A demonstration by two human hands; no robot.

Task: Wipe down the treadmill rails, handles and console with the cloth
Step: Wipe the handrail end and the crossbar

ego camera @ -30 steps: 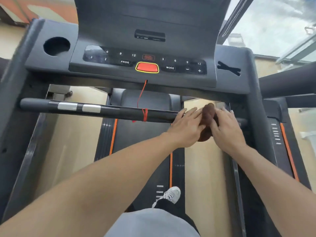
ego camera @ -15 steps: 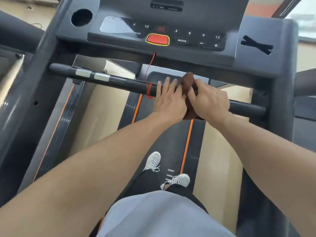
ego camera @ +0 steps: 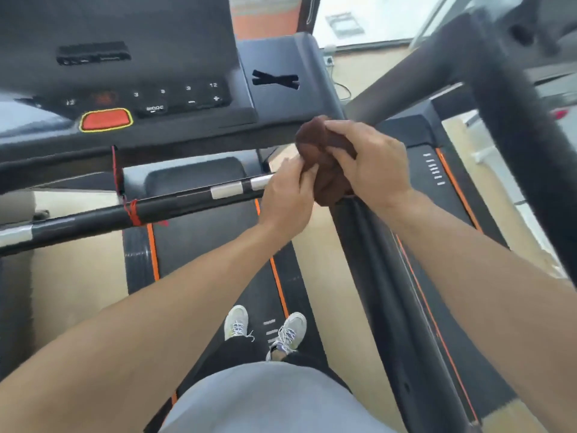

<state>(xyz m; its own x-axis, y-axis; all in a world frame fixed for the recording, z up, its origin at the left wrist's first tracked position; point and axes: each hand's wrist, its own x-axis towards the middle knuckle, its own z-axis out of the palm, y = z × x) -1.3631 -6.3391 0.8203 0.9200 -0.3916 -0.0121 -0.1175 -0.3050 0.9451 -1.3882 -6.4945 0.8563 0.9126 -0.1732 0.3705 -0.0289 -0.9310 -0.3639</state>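
At the right end of the crossbar handle (ego camera: 175, 203), just below the console (ego camera: 162, 98), both hands hold the bunched brown cloth (ego camera: 324, 164): the right hand (ego camera: 371, 167) clenched around it, the left hand (ego camera: 288, 195) pinching its near-left edge, probably regathering it for a fresh wiping face.

The console (ego camera: 187, 98) shows button numbers 12, 3, 9 and 12, with minus and plus signs. A near button's label, possibly "MODE", is too blurred to be certain.
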